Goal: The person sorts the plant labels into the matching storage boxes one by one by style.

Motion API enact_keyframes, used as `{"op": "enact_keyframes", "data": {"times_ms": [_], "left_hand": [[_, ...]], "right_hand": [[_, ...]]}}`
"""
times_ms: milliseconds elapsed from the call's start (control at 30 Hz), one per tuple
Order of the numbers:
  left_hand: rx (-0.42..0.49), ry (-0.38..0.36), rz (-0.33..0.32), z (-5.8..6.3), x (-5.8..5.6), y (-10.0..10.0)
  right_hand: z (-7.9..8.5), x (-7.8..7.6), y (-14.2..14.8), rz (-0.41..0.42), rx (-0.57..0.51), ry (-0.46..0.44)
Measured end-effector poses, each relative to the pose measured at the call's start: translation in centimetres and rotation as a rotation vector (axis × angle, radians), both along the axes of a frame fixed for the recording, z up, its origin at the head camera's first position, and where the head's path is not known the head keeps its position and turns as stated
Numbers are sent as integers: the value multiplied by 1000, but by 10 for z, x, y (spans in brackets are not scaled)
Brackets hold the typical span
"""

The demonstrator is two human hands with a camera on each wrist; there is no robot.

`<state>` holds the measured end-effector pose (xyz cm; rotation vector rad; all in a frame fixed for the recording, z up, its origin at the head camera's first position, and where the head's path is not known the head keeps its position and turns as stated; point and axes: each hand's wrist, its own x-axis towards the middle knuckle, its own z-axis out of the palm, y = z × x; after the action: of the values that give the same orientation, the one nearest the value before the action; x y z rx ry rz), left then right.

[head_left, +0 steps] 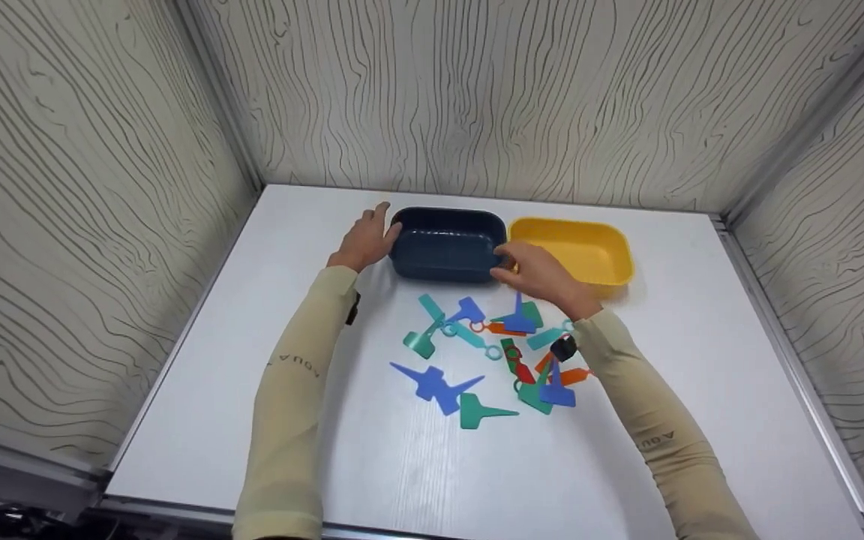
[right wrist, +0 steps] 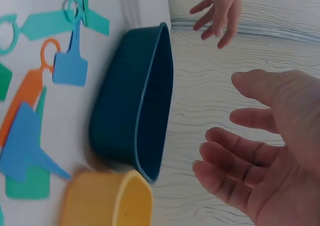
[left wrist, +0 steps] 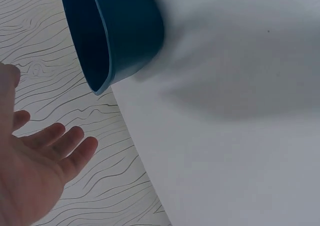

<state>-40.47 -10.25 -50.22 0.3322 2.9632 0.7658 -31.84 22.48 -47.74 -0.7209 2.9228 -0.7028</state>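
Observation:
A dark blue rectangular bin (head_left: 447,270) stands on the white table towards the back wall. Beside its left end is my left hand (head_left: 364,240), fingers spread and holding nothing; the left wrist view shows the same palm apart from the bin (left wrist: 135,30). My right hand (head_left: 541,274) hovers over the gap where the blue bin meets the yellow bin (head_left: 589,255). In the right wrist view, the fingers of this hand (right wrist: 250,156) are loosely bent with nothing between them. Several plastic plant tags, such as a green T-shaped tag (head_left: 473,411), lie scattered in front of the bins.
Among the scatter lie an orange ring tag (head_left: 507,328), a turquoise ring tag (head_left: 469,336) and a blue T-shaped tag (head_left: 556,391). Wood-grain panels enclose the table, with a back wall (head_left: 477,97) close behind the bins.

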Motion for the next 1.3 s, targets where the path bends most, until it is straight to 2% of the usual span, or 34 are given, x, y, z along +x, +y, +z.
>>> {"op": "enact_keyframes", "data": {"times_ms": [267, 600, 900, 1033, 1300], "left_hand": [[152, -8, 52, -18, -2, 2], [253, -26, 85, -38, -5, 5], [378, -55, 134, -54, -6, 8], [418, -83, 146, -61, -6, 12], [461, -79, 227, -73, -8, 16]], "right_hand": [[-19, 8, -21, 43, -14, -14], [-38, 14, -43, 106, 14, -79], [-60, 17, -64, 164, 15, -146], [-68, 19, -74, 172, 27, -153], [-83, 25, -92, 139, 30, -235]]}}
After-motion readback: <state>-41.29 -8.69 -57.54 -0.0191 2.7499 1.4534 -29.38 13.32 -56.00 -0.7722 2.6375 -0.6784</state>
